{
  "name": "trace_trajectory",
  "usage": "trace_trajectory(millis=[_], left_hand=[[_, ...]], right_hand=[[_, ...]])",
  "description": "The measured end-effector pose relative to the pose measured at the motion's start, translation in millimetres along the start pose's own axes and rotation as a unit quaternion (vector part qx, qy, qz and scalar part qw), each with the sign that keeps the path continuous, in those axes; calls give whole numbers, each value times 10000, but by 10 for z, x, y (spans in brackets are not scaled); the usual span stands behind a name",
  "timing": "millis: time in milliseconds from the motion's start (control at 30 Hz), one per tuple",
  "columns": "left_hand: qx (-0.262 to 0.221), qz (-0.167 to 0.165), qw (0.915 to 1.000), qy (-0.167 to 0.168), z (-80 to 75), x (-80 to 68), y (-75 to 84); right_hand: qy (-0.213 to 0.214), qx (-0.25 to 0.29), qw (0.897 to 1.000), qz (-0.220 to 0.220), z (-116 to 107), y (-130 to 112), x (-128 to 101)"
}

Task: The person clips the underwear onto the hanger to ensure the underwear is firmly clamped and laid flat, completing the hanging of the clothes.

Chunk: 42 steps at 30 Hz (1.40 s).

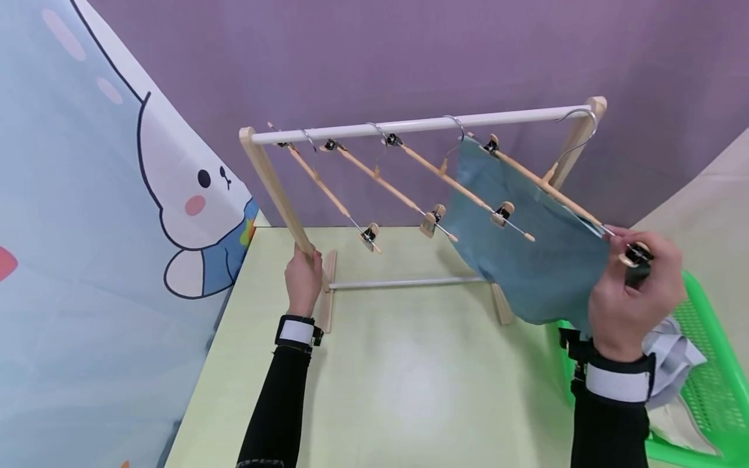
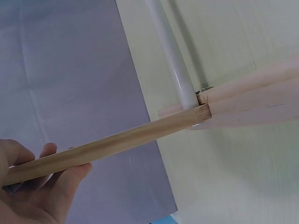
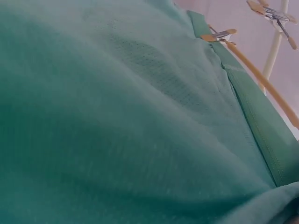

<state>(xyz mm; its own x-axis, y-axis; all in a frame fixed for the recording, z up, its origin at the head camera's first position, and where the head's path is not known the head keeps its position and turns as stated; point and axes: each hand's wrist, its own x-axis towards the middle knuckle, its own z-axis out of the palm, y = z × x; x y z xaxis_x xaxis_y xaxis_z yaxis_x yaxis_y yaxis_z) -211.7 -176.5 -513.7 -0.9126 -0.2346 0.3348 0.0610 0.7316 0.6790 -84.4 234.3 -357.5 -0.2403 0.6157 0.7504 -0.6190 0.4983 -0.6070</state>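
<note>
My left hand point(image 1: 303, 283) grips the left wooden post point(image 1: 275, 188) of a small clothes rack; in the left wrist view its fingers and thumb lie around that post. On the right, my right hand point(image 1: 634, 302) holds the near end of a wooden clip hanger point(image 1: 544, 185), beside its clip point(image 1: 636, 253). A teal garment point(image 1: 526, 240) hangs from this hanger, its far corner at the other clip point(image 1: 491, 143). The hanger's metal hook point(image 1: 593, 123) overlaps the right end of the white rail point(image 1: 409, 125). Green cloth point(image 3: 131, 116) with a stitched band fills most of the right wrist view.
Three bare clip hangers point(image 1: 318, 181) hang along the rail. A green basket point(image 1: 716, 364) with light grey and white cloths point(image 1: 673, 357) stands at the right. The rack's lower bar point(image 1: 409, 282) runs near the pale table point(image 1: 409, 390). A purple backdrop point(image 1: 409, 58) rises behind.
</note>
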Motion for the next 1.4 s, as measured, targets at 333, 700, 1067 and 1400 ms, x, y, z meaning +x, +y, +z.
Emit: trace_trajectory(millis=[333,700,1067,1400], left_hand=[[-43,46,10000,44,-15,-42,19],[-111,-21,9997,-219,-31,-73,52],[-108,-59,9999,-52,-37,-60,45],[-474,-540,9974,-59,13,-112,15]], right_hand=[[156,144,9996,-200,65,-101,63],[-743,-775,9942,-12,80,40,58],[-1850,-884,9764,677,-66,210,-177],[-2279,-1797,9505,1108,-190,224,-335]])
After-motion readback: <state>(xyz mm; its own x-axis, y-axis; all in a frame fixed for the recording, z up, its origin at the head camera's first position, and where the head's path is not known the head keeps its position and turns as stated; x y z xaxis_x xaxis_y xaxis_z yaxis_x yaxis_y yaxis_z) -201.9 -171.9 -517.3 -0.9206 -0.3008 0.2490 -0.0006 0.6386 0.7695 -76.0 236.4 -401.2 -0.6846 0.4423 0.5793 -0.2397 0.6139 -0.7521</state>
